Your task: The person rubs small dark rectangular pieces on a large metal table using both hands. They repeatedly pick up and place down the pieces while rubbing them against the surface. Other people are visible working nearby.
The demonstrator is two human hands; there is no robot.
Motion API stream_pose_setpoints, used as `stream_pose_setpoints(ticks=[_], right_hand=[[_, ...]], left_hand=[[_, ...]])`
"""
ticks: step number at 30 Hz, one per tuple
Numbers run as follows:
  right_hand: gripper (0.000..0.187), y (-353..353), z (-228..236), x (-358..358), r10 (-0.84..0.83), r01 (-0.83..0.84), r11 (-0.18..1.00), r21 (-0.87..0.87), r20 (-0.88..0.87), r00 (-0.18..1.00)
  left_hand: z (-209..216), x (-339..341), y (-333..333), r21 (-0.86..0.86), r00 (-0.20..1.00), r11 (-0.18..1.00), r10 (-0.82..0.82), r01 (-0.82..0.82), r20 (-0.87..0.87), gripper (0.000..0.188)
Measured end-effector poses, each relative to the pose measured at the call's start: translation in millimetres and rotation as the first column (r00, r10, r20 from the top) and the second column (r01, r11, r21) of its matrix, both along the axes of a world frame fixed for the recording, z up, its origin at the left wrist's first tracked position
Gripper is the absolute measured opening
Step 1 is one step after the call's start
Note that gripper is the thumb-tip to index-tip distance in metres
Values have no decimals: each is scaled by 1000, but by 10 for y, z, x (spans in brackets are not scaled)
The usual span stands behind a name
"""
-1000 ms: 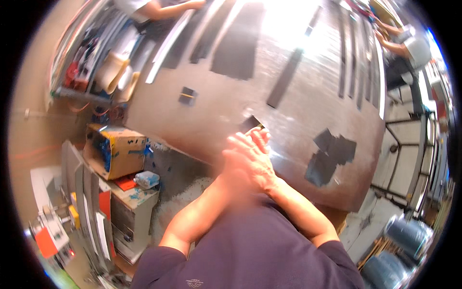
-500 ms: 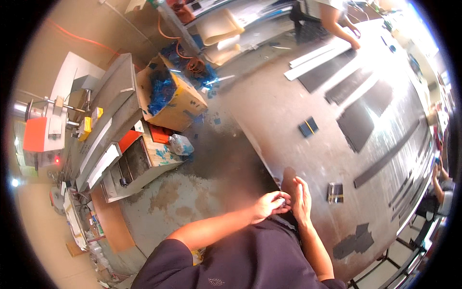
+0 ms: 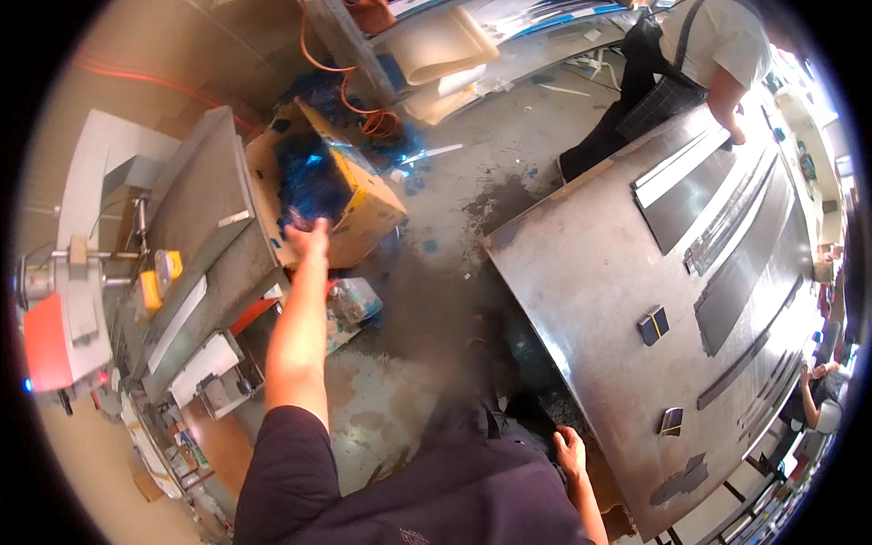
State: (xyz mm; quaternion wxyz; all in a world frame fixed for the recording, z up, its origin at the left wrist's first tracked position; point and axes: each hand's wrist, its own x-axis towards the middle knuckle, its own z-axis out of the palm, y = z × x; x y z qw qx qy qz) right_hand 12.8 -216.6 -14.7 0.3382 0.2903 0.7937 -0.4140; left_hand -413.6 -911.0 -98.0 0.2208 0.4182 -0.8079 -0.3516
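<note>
My left hand (image 3: 309, 240) is stretched out over the near rim of a cardboard box (image 3: 371, 202) filled with crumpled blue plastic film (image 3: 316, 180). Its thumb and fingers look apart, partly blurred against the dark film, and no held thing can be made out. My right hand (image 3: 570, 454) hangs low beside my body, by the near left edge of a large metal-topped table (image 3: 581, 300). Its fingers are loosely bent and apart, with nothing seen in them. Two small banded dark stacks, one farther (image 3: 653, 324) and one nearer (image 3: 671, 421), lie on the table.
Dark flat sheets (image 3: 740, 300) and long strips (image 3: 740, 371) cover the table's right side. A co-worker (image 3: 718, 54) leans over its far end. At left stands a bench machine with an orange-red panel (image 3: 47, 343). A clear plastic bag (image 3: 356, 300) sits just below the box.
My left hand has left my right hand and swung out left to the box. My right hand has dropped lower, and the view has turned left.
</note>
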Motion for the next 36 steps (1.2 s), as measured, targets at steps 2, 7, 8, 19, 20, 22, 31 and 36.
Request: stream_pose_setpoints(ticks=[2,7,8,19,20,22,31,36], right_hand=[[40,-21,-80,194,-115,115,993,5,-3,993],[33,-88,-441,572,-169,174,984,46,-97,981],[34,-159,-370,508,-237,246,969,31,-185,954],[35,-493,-274,1016,-598,628,760,167,-198,776],[35,-453,-317,1127,-606,637,751,171,-204,769],[34,-285,-402,1351,-615,650,738,184,-216,759],[35,1273,323,1518,-460,517,855,34,-410,788],[33,2312,413,1902,-249,372,919,133,-537,806]], left_hand=[[144,-446,-93,-170,908,945,318,-280,272,98],[-444,-550,437,145,980,985,-114,90,161,85],[-585,-387,905,437,964,864,-262,250,-34,80],[753,1665,4746,490,203,84,-960,868,-195,37],[940,1740,4915,566,69,-49,-980,823,-185,38],[1008,1917,5219,583,-107,-211,-972,784,-208,43],[1007,2904,7246,374,-303,-313,-949,873,-87,59],[801,3489,8411,-113,-297,-315,-943,942,148,89]])
